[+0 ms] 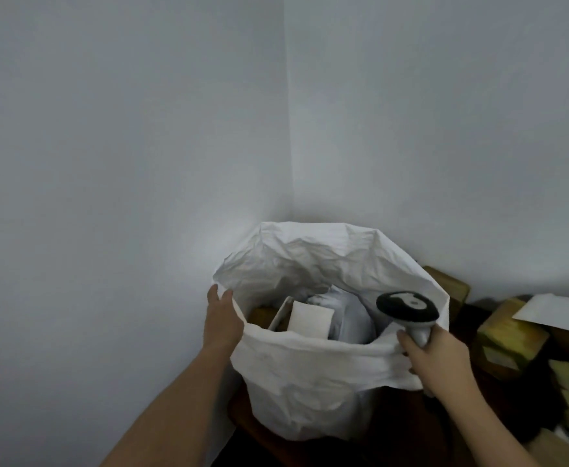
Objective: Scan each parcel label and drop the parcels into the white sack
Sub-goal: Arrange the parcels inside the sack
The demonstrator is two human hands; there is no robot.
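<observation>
A white sack stands open in the corner of two pale walls, its mouth wide. At the rim's nine o'clock, the person's left hand holds the edge, thumb inside and fingers outside the fabric. At four o'clock, the right hand is curled around the handle of a barcode scanner and also pinches the sack's rim; the scanner's black-and-white head sits above the opening. Inside the sack lie parcels: a flat white box with a white label, and soft white mailer bags beside it. Toward three o'clock of the sack, blurred brown cardboard parcels are heaped, one white envelope lying on top.
</observation>
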